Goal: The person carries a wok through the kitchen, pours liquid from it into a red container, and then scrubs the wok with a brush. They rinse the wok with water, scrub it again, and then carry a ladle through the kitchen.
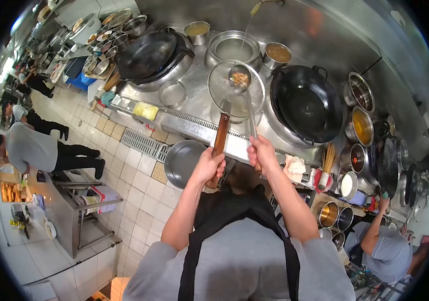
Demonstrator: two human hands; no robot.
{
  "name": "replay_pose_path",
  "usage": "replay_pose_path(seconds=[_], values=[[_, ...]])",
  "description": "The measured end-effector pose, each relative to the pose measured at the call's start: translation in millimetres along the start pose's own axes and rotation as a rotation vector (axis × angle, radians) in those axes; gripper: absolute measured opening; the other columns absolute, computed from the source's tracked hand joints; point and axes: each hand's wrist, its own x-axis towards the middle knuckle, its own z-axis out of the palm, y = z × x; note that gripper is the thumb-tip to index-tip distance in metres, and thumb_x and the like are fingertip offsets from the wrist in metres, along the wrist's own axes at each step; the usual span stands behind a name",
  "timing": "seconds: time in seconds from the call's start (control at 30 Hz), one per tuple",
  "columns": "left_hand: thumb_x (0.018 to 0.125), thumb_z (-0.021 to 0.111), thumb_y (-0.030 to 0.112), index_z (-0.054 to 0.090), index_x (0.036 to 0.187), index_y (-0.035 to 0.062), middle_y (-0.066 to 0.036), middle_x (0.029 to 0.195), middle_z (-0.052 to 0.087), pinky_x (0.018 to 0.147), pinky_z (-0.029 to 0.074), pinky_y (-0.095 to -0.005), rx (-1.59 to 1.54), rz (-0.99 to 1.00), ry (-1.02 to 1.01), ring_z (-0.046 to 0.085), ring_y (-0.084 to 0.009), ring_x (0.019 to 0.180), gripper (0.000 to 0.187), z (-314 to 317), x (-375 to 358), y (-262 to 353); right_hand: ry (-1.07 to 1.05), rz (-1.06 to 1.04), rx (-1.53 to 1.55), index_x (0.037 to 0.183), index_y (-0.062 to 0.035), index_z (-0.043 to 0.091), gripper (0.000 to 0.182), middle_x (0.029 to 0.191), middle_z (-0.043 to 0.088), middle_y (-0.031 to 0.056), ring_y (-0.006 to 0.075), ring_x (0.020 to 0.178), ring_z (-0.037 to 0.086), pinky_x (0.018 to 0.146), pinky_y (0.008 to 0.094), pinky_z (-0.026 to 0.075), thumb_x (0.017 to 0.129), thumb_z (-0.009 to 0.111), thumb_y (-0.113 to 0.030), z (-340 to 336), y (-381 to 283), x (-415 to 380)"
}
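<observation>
My left hand [210,166] is closed round the wooden handle of a round mesh strainer [217,83]. In my right hand [263,153] is the handle of a metal ladle [250,108]. The ladle's bowl lies over the strainer and holds chopped, orange and pale food [239,79]. Behind them stands a metal pot [227,44], with a thin stream of water falling from a tap [257,6]. A black wok [307,103] rests on the burner to the right of the strainer.
Another black wok [152,55] stands at the left. Metal pots of broth [197,31] and brown liquid [277,54] line the back. Bowls of sauce [361,126] and a bamboo brush [328,168] are at the right. A co-worker [385,251] is at lower right; others stand left.
</observation>
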Motion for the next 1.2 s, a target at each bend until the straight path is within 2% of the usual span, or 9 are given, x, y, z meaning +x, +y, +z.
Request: replay_pose_path(seconds=[0.1,0.23,0.37,0.57,0.7,0.73,0.8,0.9,1.2], values=[[0.104,0.058,0.005,0.045,0.111,0.0018,-0.009,0.076,0.058,0.043,0.039,-0.0316,-0.084,-0.073,0.006,0.046,-0.0129,0.051,0.015,-11.1,14.5,-3.4,-0.458,0.32,0.95,0.125,0.0018,0.056,0.026,0.072,0.048,0.0004,0.0063,0.051,0.044,0.04,0.0203,0.039,0.108,0.054,-0.019,-8.7,-6.2,30.4],[0.103,0.059,0.007,0.047,0.108,0.0002,-0.009,0.074,0.058,0.043,0.041,-0.0317,0.078,0.059,0.153,0.047,-0.0131,0.05,0.014,-27.0,8.2,10.9,-0.658,0.407,1.196,0.132,0.0058,0.054,0.034,0.074,0.046,0.0006,0.0057,0.053,0.044,0.039,0.0204,0.041,0.109,0.053,-0.019,-27.1,-36.5,11.3],[0.098,0.052,0.003,0.046,0.12,-0.0075,-0.017,0.077,0.064,0.061,0.057,-0.0447,1.382,0.523,0.579,0.073,-0.035,0.074,0.025,-72.5,40.4,-2.7,-0.579,0.213,0.993,0.138,0.0046,0.052,0.038,0.077,0.046,0.001,0.0061,0.052,0.042,0.038,0.0209,0.039,0.11,0.051,-0.021,-53.8,-48.9,-26.3],[0.088,0.054,-0.002,0.04,0.137,-0.0188,-0.039,0.11,0.065,0.083,0.059,-0.052,1.627,0.285,0.556,0.069,-0.0513,0.099,0.054,-63.9,52.2,28.2,-0.173,0.008,0.379,0.126,-0.0047,0.056,0.025,0.07,0.041,-0.0054,0.0019,0.049,0.037,0.037,0.0186,0.031,0.106,0.06,-0.018,-78.1,-50.2,-56.2],[0.087,0.056,0.003,0.052,0.124,-0.0175,-0.033,0.092,0.07,0.083,0.058,-0.0568,1.091,0.188,0.463,0.069,-0.0556,0.091,0.042,-19.5,30.6,23.4,-0.144,0.048,0.3,0.115,-0.0059,0.059,0.014,0.066,0.04,-0.0069,0.0022,0.045,0.035,0.034,0.0196,0.027,0.104,0.062,-0.014,-109.0,-36.2,-57.5],[0.088,0.057,0.003,0.059,0.115,-0.0131,-0.024,0.075,0.07,0.07,0.06,-0.0541,0.927,0.326,0.505,0.073,-0.046,0.08,0.031,-26.7,48.9,-14.2,-0.154,0.05,0.275,0.113,-0.006,0.059,0.012,0.065,0.041,-0.0067,0.0024,0.044,0.034,0.033,0.0196,0.026,0.104,0.062,-0.014,-110.6,-36.0,-56.7],[0.096,0.063,0.012,0.061,0.115,-0.0052,-0.008,0.072,0.062,0.043,0.052,-0.0365,0.278,0.019,0.22,0.066,-0.0185,0.06,0.026,-11.1,57.6,-42.0,-0.194,0.101,0.202,0.11,-0.0059,0.059,0.01,0.065,0.041,-0.0064,0.0028,0.043,0.034,0.033,0.0198,0.025,0.104,0.062,-0.013,-116.3,-35.3,-50.1],[0.103,0.056,0.01,0.052,0.116,-0.0074,-0.006,0.072,0.056,0.045,0.05,-0.034,-0.156,0.067,0.202,0.058,-0.0165,0.057,0.022,21.5,79.1,-110.7,-0.338,0.212,0.11,0.112,-0.0046,0.057,0.01,0.065,0.039,-0.0046,0.0035,0.042,0.033,0.032,0.0201,0.024,0.104,0.059,-0.01,-127.7,-42.9,-39.7],[0.104,0.056,0.036,0.064,0.11,0.0032,-0.006,0.089,0.069,0.065,0.056,-0.0355,-0.01,-0.034,0.458,0.066,-0.0178,0.073,0.034,-8.5,19.9,-221.1,-0.752,0.692,-0.39,0.113,-0.0031,0.054,0.013,0.068,0.039,-0.0028,0.003,0.044,0.032,0.034,0.0196,0.025,0.1,0.054,-0.005,-44.2,-33.2,-16.3]])
